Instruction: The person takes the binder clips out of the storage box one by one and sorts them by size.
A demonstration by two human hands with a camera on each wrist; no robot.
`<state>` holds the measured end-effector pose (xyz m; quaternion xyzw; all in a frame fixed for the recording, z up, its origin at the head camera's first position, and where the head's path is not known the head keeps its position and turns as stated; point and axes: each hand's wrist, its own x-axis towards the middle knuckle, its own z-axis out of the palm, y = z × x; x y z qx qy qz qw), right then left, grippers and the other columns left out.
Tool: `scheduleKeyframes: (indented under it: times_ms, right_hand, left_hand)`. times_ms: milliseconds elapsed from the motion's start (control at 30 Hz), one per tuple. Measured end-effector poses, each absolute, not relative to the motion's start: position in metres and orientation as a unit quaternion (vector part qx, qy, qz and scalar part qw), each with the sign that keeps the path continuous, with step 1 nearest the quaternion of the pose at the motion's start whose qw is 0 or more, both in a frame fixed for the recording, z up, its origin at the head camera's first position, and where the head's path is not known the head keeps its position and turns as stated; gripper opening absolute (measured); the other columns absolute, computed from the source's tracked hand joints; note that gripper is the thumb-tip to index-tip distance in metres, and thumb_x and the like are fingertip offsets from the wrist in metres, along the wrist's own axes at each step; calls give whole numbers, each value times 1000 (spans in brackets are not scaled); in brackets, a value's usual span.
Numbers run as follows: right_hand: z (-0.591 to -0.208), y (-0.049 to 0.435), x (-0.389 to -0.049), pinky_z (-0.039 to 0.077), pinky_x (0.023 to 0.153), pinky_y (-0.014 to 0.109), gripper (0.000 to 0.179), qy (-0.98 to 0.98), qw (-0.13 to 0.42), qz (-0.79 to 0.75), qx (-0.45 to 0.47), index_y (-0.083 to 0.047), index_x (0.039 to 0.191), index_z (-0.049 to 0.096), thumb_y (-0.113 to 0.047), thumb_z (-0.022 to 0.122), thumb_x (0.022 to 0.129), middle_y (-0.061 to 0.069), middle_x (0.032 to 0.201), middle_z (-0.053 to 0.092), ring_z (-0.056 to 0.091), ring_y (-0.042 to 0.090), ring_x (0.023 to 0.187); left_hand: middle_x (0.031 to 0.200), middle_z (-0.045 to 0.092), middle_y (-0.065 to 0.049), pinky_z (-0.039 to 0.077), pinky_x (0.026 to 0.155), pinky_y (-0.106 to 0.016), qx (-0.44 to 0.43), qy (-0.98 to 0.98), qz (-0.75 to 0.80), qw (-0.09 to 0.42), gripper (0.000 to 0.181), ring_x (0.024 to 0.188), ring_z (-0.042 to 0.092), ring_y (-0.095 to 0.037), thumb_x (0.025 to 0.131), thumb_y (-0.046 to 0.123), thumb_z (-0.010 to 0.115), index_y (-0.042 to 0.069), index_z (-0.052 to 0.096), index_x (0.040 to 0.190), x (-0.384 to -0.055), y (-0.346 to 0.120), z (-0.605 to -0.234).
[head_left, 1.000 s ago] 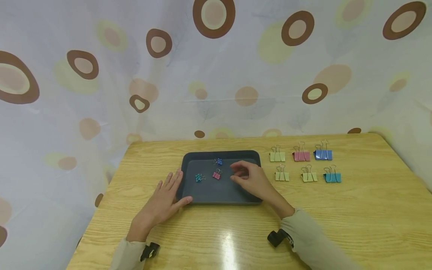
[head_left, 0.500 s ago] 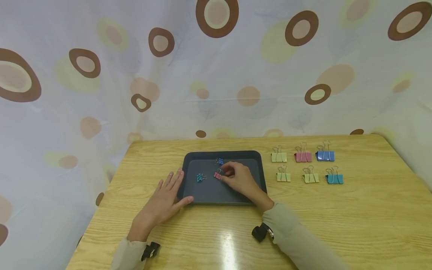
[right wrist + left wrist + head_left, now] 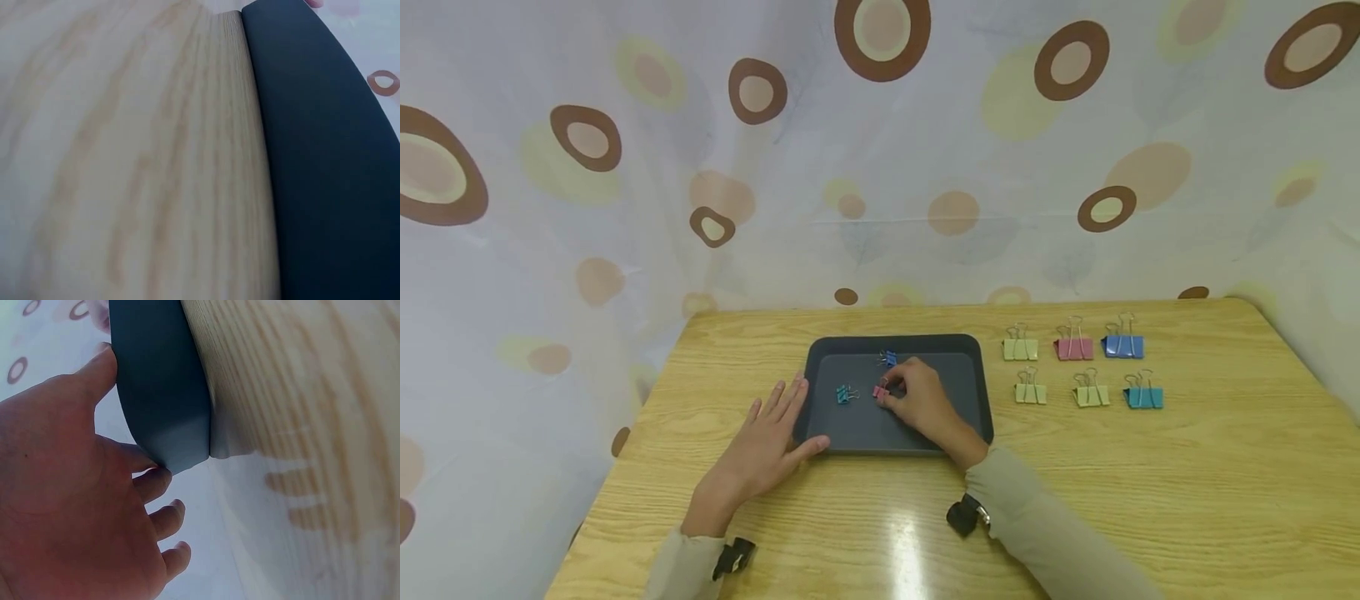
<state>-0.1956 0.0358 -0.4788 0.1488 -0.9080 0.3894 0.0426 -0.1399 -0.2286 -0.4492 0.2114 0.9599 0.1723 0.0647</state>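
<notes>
A dark grey tray (image 3: 857, 433) holds three small binder clips. My right hand (image 3: 919, 404) reaches over it and pinches the small pink binder clip (image 3: 878, 392) between thumb and fingertips, which partly hide it. Behind lies a small blue binder clip (image 3: 889, 358); to the left is a small teal binder clip (image 3: 844, 395). My left hand (image 3: 760, 450) rests at the tray's left side with fingers extended. In the left wrist view that hand (image 3: 75, 487) touches the tray's side (image 3: 162, 381). The right wrist view shows the tray's wall (image 3: 325, 156) but not the gripping fingers.
Right of the tray, two rows of larger binder clips stand on the wooden table (image 3: 1210, 467): a pink one (image 3: 1075, 349), a blue one (image 3: 1123, 347), a teal one (image 3: 1144, 398) and several pale yellow-green ones (image 3: 1020, 350). A patterned curtain (image 3: 887, 208) hangs behind.
My right hand has moved left across the tray to the small pink binder clip and now pinches it. My left hand has stayed in place.
</notes>
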Motion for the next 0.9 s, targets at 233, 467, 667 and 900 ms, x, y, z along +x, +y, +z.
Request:
scheduleKeyframes:
  times_ms: [233, 467, 667, 900]
  right_hand:
    - [-478, 37, -193, 53, 74, 37, 9, -903, 47, 394, 163, -5, 91, 77, -3, 83, 85, 5, 89, 66, 60, 19, 81]
    - [-477, 42, -191, 55, 70, 29, 11, -890, 35, 419, 176, -5, 90, 75, 3, 80, 85, 3, 84, 69, 62, 14, 75]
    - [-472, 52, -187, 57, 72, 30, 10, -876, 30, 447, 177, -6, 93, 75, 3, 78, 88, 4, 90, 71, 66, 13, 77]
    - [-461, 71, -175, 58, 74, 29, 8, -861, 30, 471, 191, -5, 97, 76, -2, 78, 90, 5, 95, 74, 70, 17, 82]
  left_hand:
    - [170, 12, -16, 12, 120, -66, 213, 960, 168, 61, 92, 155, 12, -41, 102, 58, 53, 1, 15, 164, -140, -228, -449]
    - [170, 11, -13, 11, 121, -65, 212, 961, 168, 62, 93, 156, 11, -39, 102, 59, 53, 3, 13, 164, -140, -228, -452]
    - [170, 11, -14, 11, 121, -65, 216, 961, 165, 59, 92, 156, 11, -40, 102, 59, 52, 3, 13, 164, -141, -226, -451]
    - [170, 13, -16, 12, 120, -67, 218, 961, 163, 53, 90, 155, 12, -41, 103, 57, 52, 1, 15, 163, -139, -227, -449]
